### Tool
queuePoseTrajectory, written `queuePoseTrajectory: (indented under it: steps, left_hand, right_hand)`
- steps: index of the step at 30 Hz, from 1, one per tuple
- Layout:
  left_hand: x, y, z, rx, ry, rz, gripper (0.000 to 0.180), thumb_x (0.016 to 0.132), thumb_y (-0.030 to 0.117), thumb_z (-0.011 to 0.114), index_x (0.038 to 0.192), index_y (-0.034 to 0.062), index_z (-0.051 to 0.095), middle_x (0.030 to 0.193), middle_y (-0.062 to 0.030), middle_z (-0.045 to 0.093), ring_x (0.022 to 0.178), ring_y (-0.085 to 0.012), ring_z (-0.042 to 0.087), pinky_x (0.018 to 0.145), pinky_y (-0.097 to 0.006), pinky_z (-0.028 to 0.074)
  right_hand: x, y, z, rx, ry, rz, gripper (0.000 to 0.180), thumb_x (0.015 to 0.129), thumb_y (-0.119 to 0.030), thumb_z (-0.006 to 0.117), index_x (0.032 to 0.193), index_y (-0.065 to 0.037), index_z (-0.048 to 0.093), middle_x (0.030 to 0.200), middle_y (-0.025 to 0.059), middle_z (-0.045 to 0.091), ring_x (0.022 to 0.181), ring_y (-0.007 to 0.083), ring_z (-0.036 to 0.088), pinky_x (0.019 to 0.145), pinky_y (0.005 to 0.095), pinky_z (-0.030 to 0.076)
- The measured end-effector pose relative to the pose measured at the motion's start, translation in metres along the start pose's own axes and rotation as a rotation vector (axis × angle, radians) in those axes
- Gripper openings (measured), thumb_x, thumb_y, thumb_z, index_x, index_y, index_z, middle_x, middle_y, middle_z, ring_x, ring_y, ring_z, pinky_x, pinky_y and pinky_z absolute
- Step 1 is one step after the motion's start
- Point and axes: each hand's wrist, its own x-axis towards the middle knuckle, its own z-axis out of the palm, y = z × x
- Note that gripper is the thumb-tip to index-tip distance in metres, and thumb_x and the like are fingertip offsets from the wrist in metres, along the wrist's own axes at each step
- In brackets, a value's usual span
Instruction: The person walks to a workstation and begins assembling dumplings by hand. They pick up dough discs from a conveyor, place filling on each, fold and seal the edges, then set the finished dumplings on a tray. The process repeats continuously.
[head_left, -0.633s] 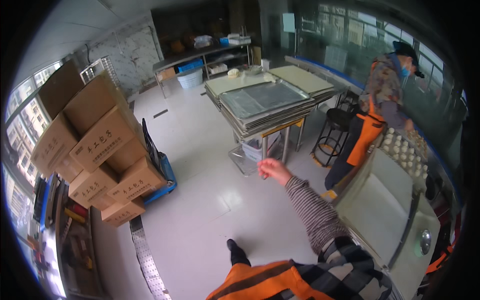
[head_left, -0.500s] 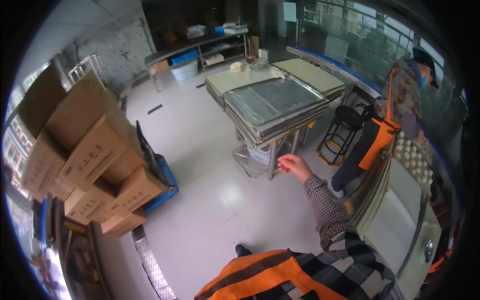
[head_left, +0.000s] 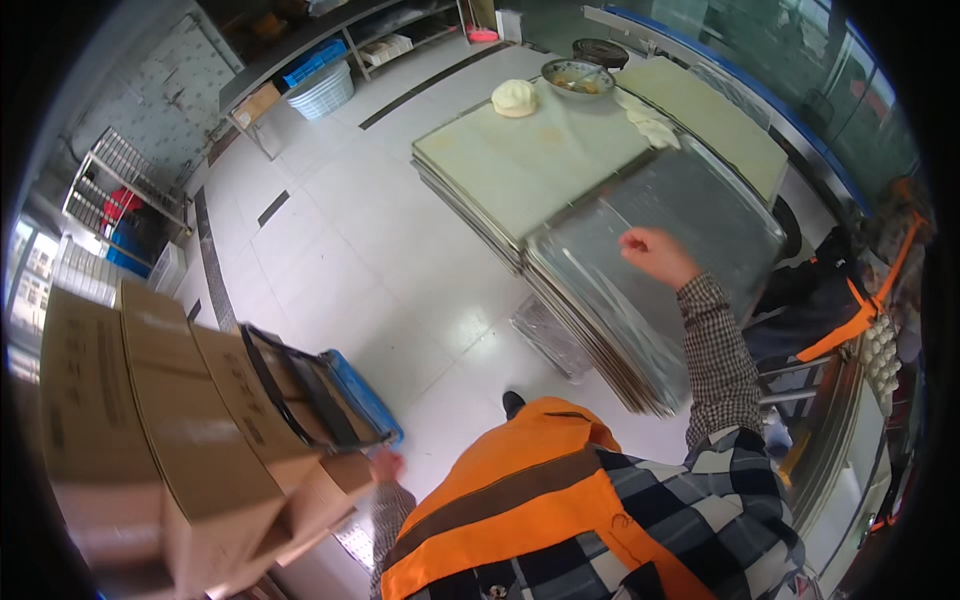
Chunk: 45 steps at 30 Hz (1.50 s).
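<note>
My right hand hangs over a stack of flat metal trays, its fingers curled in and nothing visible in them. The top tray has a clear plastic sheet over part of it. Low down, my left hand shows small and smeared beside the cardboard boxes; its fingers cannot be made out. Beyond the trays, a cream-coloured cloth-covered stack bears a pale round bundle, a patterned bowl with something yellowish in it, and white gloves.
A blue trolley with a black folded handle stands by the boxes. At right is a co-worker's orange-trimmed clothing, near egg-like white rows. A light-blue basket stands by the far bench. A wire rack is at left.
I have come closer to the tray stack and the boxes. My right hand, before in front of the table, is now over the trays. My left hand has come into view.
</note>
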Motion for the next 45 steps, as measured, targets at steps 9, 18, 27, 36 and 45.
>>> queuePoseTrajectory:
  steps: [9, 18, 27, 36, 45]
  left_hand:
    - [0.187, -0.029, -0.052, -0.862, -0.361, -0.645, 0.023, 0.089, 0.028, 0.056, 0.099, 0.0078, 0.060, 0.094, -0.0105, 0.065, 0.087, -0.0241, 0.062, 0.073, -0.038, 0.050]
    - [0.746, 0.214, -0.431, 0.605, -0.004, 0.447, 0.034, 0.083, 0.025, 0.064, 0.112, 0.0071, 0.063, 0.110, -0.0144, 0.064, 0.099, -0.0278, 0.062, 0.086, -0.038, 0.049]
    - [0.995, 0.722, -0.602, -0.237, 0.183, 1.201, 0.028, 0.098, 0.023, 0.049, 0.113, 0.0028, 0.060, 0.085, -0.0068, 0.065, 0.080, -0.0153, 0.063, 0.069, -0.028, 0.049]
    - [1.098, 0.598, -0.370, -0.345, -0.557, -0.131, 0.024, 0.092, 0.022, 0.049, 0.105, 0.0052, 0.059, 0.089, -0.0094, 0.064, 0.071, -0.0193, 0.062, 0.061, -0.034, 0.053]
    - [1.259, 1.100, -0.347, 0.544, -0.453, 1.049, 0.022, 0.093, 0.026, 0.048, 0.090, 0.0061, 0.057, 0.082, -0.0072, 0.064, 0.071, -0.0189, 0.061, 0.057, -0.036, 0.051]
  right_hand:
    - [0.271, -0.028, -0.003, -0.297, 0.161, 0.141, 0.024, 0.083, -0.025, 0.059, 0.095, -0.005, 0.065, 0.083, 0.0131, 0.065, 0.081, 0.0305, 0.062, 0.075, 0.0411, 0.049]
    - [0.351, 0.015, 0.045, -0.532, 0.280, 0.799, 0.013, 0.080, -0.017, 0.054, 0.079, -0.004, 0.058, 0.080, 0.0171, 0.061, 0.080, 0.0369, 0.058, 0.073, 0.0485, 0.046]
    - [0.363, 0.029, 0.055, -0.432, 0.536, 1.116, 0.010, 0.075, -0.016, 0.056, 0.076, -0.006, 0.056, 0.076, 0.0153, 0.059, 0.076, 0.0364, 0.058, 0.069, 0.0479, 0.047]
    - [0.376, 0.015, 0.038, -0.459, 0.608, 1.616, 0.014, 0.077, -0.019, 0.056, 0.076, -0.010, 0.067, 0.081, 0.0157, 0.066, 0.078, 0.0361, 0.063, 0.070, 0.0464, 0.050]
    - [0.555, 0.034, -0.144, -0.669, 1.008, 1.637, 0.013, 0.081, -0.019, 0.058, 0.084, -0.007, 0.064, 0.078, 0.0168, 0.065, 0.076, 0.0373, 0.063, 0.067, 0.0471, 0.050]
